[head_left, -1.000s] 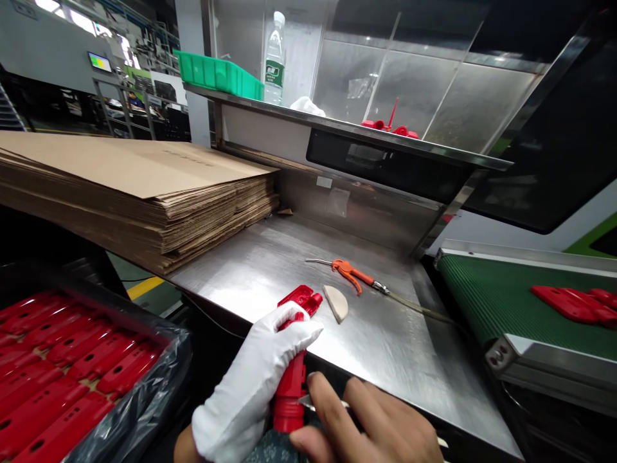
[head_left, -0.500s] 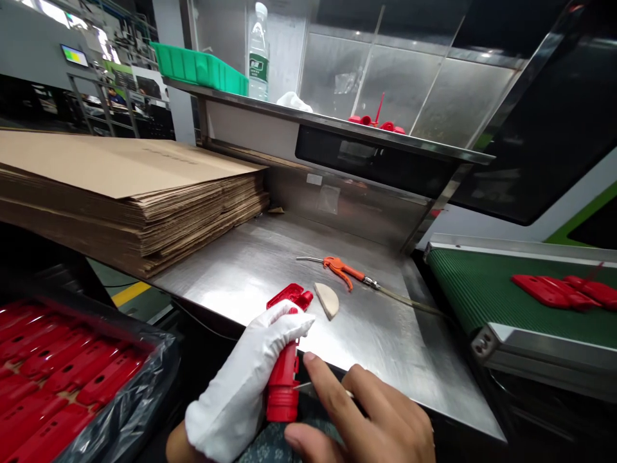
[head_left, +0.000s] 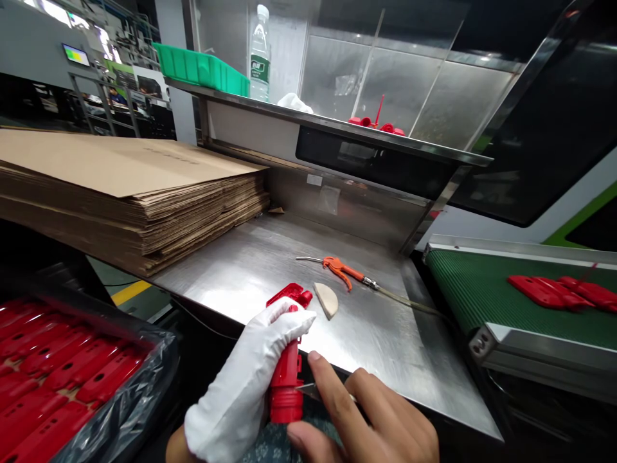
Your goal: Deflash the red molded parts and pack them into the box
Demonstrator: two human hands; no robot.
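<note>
My left hand [head_left: 255, 360], in a white glove, is closed around a red plastic part [head_left: 286, 386] with a ribbed round lower end. Bare, my right hand [head_left: 371, 411] holds a small knife [head_left: 308, 387], its thin blade at the part's right edge just above the ribbed end. Most of the handle is hidden by the fingers. Another red part [head_left: 292, 294] lies on the metal table just beyond my left hand. Beside it rests a beige half-round piece [head_left: 326, 300]. An orange air gun [head_left: 343, 269] lies farther back.
Stacked cardboard [head_left: 193, 212] covers the table's left side. A lined box of red parts [head_left: 62, 366] is at lower left. On the right, a green conveyor [head_left: 463, 283] carries red parts. The shelf [head_left: 328, 122] above holds a green tray [head_left: 202, 69], a bottle [head_left: 259, 58] and red pieces.
The held red part has turned slightly and shifted a little right, with my right hand moving slightly right too. On the conveyor, the red parts appear slightly farther left.
</note>
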